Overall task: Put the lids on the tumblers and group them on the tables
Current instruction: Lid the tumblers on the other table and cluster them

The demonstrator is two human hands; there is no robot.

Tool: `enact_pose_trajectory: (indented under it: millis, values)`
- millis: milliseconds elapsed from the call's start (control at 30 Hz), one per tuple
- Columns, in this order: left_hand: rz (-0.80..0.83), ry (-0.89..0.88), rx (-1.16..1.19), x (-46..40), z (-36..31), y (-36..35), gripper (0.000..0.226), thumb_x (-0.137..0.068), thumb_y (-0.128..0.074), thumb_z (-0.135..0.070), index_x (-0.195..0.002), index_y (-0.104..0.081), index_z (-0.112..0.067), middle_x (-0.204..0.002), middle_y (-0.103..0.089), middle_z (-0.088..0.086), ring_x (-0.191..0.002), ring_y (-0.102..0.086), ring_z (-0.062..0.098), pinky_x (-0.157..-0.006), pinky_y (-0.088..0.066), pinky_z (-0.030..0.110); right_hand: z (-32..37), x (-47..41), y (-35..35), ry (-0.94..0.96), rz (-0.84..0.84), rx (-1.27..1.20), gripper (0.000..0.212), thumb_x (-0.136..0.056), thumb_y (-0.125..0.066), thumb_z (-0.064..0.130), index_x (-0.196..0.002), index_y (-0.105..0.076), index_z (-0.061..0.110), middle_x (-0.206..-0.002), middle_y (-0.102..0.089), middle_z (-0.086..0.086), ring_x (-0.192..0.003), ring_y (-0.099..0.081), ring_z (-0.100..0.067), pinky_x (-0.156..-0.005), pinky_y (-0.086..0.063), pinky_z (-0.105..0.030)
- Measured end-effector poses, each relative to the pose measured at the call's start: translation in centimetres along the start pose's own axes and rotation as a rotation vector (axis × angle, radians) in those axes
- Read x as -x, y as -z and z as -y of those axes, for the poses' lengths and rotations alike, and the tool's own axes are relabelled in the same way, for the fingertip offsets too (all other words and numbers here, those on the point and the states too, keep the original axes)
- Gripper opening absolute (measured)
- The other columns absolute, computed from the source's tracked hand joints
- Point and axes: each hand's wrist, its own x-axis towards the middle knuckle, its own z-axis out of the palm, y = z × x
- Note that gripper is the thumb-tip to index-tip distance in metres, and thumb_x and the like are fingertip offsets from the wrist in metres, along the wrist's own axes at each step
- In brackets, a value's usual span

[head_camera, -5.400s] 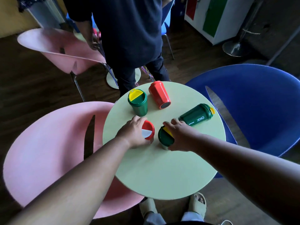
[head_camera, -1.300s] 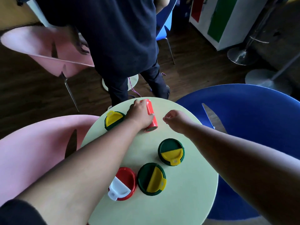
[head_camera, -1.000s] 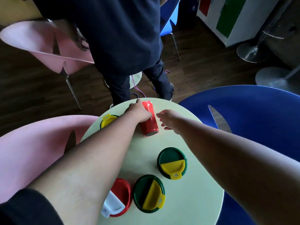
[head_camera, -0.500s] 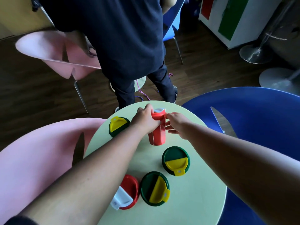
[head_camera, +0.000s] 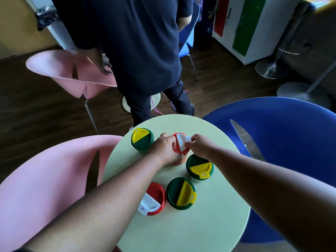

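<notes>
A red tumbler [head_camera: 179, 160] stands upright near the middle of the round pale-green table [head_camera: 200, 224]. My left hand [head_camera: 162, 149] grips its body. My right hand [head_camera: 198, 147] pinches the white flap of its red lid [head_camera: 181, 143] on top. Three green tumblers with green-and-yellow lids stand around it: one at the left [head_camera: 142, 140], one at the right [head_camera: 199, 166], one nearer me [head_camera: 181, 193]. A second red tumbler with a red-and-white lid [head_camera: 153, 198] stands beside that one.
A person in dark clothes [head_camera: 141, 51] stands right behind the table. A pink chair [head_camera: 36, 188] is at the left, another pink chair [head_camera: 72, 75] farther back, a blue chair [head_camera: 281, 139] at the right. A white cabinet [head_camera: 245, 24] is at the far right.
The red tumbler lay on its side under my left hand; it now stands upright. My right hand came onto its lid. Earlier, the other tumblers were stood up and lidded.
</notes>
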Motion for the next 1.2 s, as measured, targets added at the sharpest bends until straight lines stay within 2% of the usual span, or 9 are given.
enact_pose_trajectory:
  millis: [133, 233, 333, 467, 633, 733, 900, 1033, 1200]
  values:
    - [-0.020, -0.006, 0.024, 1.0, 0.6, 0.0, 0.034, -0.073, -0.077, -0.046, -0.082, -0.051, -0.028, -0.115, -0.054, 0.004, -0.100, -0.062, 0.024, -0.075, -0.038, 0.023, 0.2, 0.8, -0.7, 0.043, -0.015, 0.058, 0.043, -0.095, -0.053, 0.041, -0.130, -0.056, 0.017, -0.101, -0.056, -0.001, -0.090, -0.053, -0.020, -0.059, -0.038, -0.025]
    - [-0.028, -0.014, 0.044, 1.3, 1.3, 0.0, 0.030, -0.077, -0.077, -0.040, -0.088, -0.055, -0.024, -0.117, -0.054, 0.005, -0.105, -0.060, 0.024, -0.079, -0.041, 0.024, 0.5, 1.2, -1.0, 0.059, -0.028, 0.093, 0.045, -0.098, -0.049, 0.041, -0.133, -0.053, 0.015, -0.101, -0.054, -0.001, -0.090, -0.052, -0.019, -0.060, -0.039, -0.025]
    - [-0.030, -0.037, 0.050, 1.4, 2.0, -0.1, 0.029, -0.078, -0.077, -0.035, -0.091, -0.055, -0.023, -0.118, -0.054, 0.006, -0.106, -0.058, 0.025, -0.084, -0.043, 0.026, 0.4, 1.0, -1.1, 0.065, -0.046, 0.127, 0.047, -0.097, -0.048, 0.044, -0.133, -0.054, 0.014, -0.104, -0.059, -0.003, -0.091, -0.054, -0.021, -0.073, -0.045, -0.030]
    - [-0.088, -0.079, 0.088, 2.0, 3.0, 0.5, 0.028, -0.078, -0.078, -0.032, -0.090, -0.056, -0.020, -0.115, -0.053, 0.004, -0.099, -0.056, 0.024, -0.081, -0.043, 0.027, 0.8, 0.8, -1.1, 0.061, -0.074, 0.106, 0.050, -0.095, -0.050, 0.047, -0.135, -0.050, 0.017, -0.105, -0.059, -0.003, -0.093, -0.056, -0.023, -0.070, -0.044, -0.030]
    - [-0.324, -0.154, 0.115, 2.5, 6.2, 2.2, 0.028, -0.075, -0.081, -0.027, -0.095, -0.063, -0.017, -0.111, -0.056, 0.002, -0.103, -0.057, 0.025, -0.081, -0.045, 0.032, 3.0, 0.6, -0.9, 0.216, -0.241, 0.274, 0.044, -0.092, -0.047, 0.047, -0.131, -0.053, 0.026, -0.124, -0.064, -0.003, -0.125, -0.045, -0.027, -0.097, -0.042, -0.040]
    - [-0.441, -0.049, 0.098, 2.0, 8.4, 2.7, 0.047, -0.072, -0.082, -0.029, -0.112, -0.061, -0.017, -0.121, -0.055, 0.006, -0.110, -0.056, 0.031, -0.088, -0.048, 0.038, 4.9, 0.5, -1.4, 0.334, -0.240, 0.339, 0.039, -0.092, -0.051, 0.042, -0.128, -0.054, 0.028, -0.123, -0.064, 0.000, -0.125, -0.043, -0.025, -0.096, -0.037, -0.039]
    - [-0.331, 0.102, 0.103, 0.7, 11.2, 2.2, 0.093, -0.063, -0.086, -0.041, -0.142, -0.040, -0.026, -0.143, -0.044, 0.002, -0.134, -0.041, 0.027, -0.107, -0.041, 0.042, 7.8, -0.5, -3.5, 0.443, -0.172, 0.397, 0.038, -0.095, -0.049, 0.042, -0.130, -0.051, 0.028, -0.120, -0.067, 0.002, -0.124, -0.045, -0.024, -0.094, -0.033, -0.039]
    - [-0.253, 0.126, 0.225, -0.1, 12.3, 1.3, 0.104, -0.059, -0.085, -0.042, -0.148, -0.032, -0.029, -0.149, -0.043, 0.001, -0.137, -0.041, 0.023, -0.111, -0.039, 0.040, 9.6, -1.5, -5.4, 0.406, -0.103, 0.479, 0.044, -0.096, -0.045, 0.043, -0.138, -0.045, 0.029, -0.124, -0.065, 0.001, -0.126, -0.043, -0.026, -0.096, -0.031, -0.041]
    - [-0.257, 0.114, 0.316, -1.1, 12.7, 0.8, 0.106, -0.062, -0.085, -0.038, -0.150, -0.028, -0.028, -0.145, -0.048, 0.002, -0.133, -0.046, 0.022, -0.106, -0.042, 0.036, 11.0, -2.2, -7.1, 0.347, -0.050, 0.606, 0.032, -0.097, -0.040, 0.042, -0.121, -0.049, 0.023, -0.120, -0.062, -0.009, -0.120, -0.046, -0.030, -0.092, -0.030, -0.044]
